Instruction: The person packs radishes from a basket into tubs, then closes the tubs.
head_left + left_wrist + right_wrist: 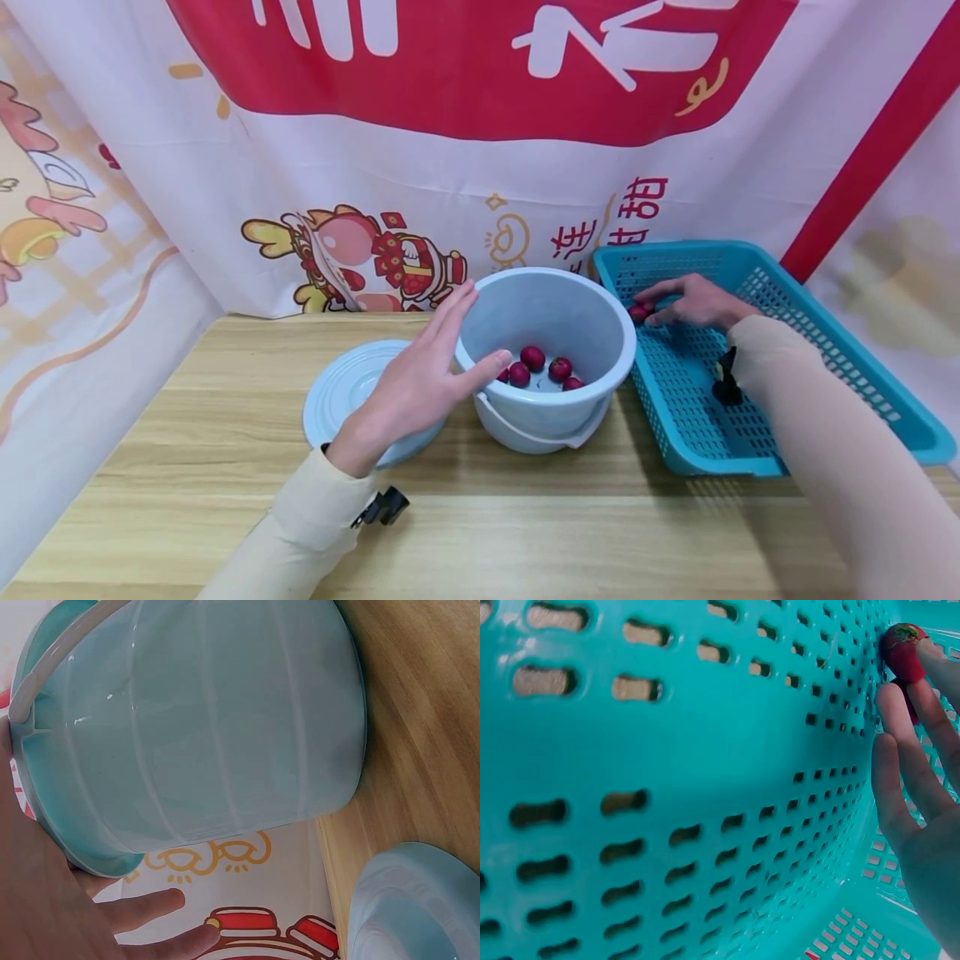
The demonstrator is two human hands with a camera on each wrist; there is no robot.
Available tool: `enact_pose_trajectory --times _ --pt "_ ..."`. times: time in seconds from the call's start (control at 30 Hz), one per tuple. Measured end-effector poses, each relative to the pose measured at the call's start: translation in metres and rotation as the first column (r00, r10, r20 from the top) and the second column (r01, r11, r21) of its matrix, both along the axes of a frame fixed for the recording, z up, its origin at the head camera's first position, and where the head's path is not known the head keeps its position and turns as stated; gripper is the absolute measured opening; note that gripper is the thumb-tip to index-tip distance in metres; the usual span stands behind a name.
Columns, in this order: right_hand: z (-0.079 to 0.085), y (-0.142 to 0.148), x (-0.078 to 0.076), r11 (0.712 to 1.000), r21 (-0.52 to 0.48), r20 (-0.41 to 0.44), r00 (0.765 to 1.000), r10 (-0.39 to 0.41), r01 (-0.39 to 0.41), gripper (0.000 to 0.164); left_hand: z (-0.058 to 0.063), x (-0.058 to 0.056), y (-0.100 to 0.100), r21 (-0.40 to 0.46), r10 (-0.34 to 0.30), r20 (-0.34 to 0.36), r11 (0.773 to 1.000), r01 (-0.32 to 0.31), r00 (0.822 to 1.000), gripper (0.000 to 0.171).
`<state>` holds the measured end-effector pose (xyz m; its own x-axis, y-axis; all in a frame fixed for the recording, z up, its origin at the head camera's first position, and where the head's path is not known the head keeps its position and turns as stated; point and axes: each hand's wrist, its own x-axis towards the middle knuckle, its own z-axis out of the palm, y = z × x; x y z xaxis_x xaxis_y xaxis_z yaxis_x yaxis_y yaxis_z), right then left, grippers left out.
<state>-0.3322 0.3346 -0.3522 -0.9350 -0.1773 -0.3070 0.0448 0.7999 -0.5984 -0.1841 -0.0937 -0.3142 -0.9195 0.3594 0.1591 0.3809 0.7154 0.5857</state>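
Note:
In the head view, my left hand (420, 379) lies at the left rim of a light blue bucket (525, 421), its fingers straight and its thumb over the rim. The left wrist view shows those fingers spread beside the bucket wall. Several round, dark red fruits (532, 359) lie at the bucket's bottom. My right hand (697, 302) reaches into a teal plastic basket (660, 400), at its far left corner. Between thumb and fingertips it pinches a small red fruit (901, 654) with a green top. Another dark red fruit (910, 701) is partly hidden behind the fingers.
A light blue lid (337, 392) lies on the wooden table (195, 467), left of the bucket and partly under my left hand. The bucket's handle (540, 442) hangs down in front. A printed cloth (450, 192) stands behind everything.

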Motion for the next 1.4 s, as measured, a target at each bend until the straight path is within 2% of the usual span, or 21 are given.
enact_pose_trajectory --times 0.23,0.5,0.73,1.0,1.4 --pt "-0.003 0.001 0.0 0.998 0.062 -0.035 0.999 0.024 -0.021 0.052 -0.001 0.0 0.001 0.002 -0.003 -0.005 1.0 0.003 1.0 0.095" --pt "-0.004 -0.001 -0.001 0.998 0.059 -0.061 0.998 0.026 -0.022 0.041 0.0 0.0 0.0 0.0 0.001 -0.005 1.0 -0.001 1.0 0.094" --pt "0.003 -0.002 0.001 0.998 0.061 -0.079 0.996 0.031 -0.027 0.038 0.001 0.001 0.0 0.003 0.002 -0.008 1.0 -0.002 1.0 0.094" --pt "0.01 0.001 0.004 1.0 0.026 -0.139 0.99 -0.007 0.011 0.046 -0.001 0.0 0.0 0.011 0.001 -0.004 1.0 -0.001 1.0 0.095" --pt "0.028 -0.011 0.011 0.991 -0.121 -0.244 0.967 -0.076 0.047 0.053 0.0 0.002 0.0 0.004 0.005 -0.003 1.0 -0.005 1.0 0.095"
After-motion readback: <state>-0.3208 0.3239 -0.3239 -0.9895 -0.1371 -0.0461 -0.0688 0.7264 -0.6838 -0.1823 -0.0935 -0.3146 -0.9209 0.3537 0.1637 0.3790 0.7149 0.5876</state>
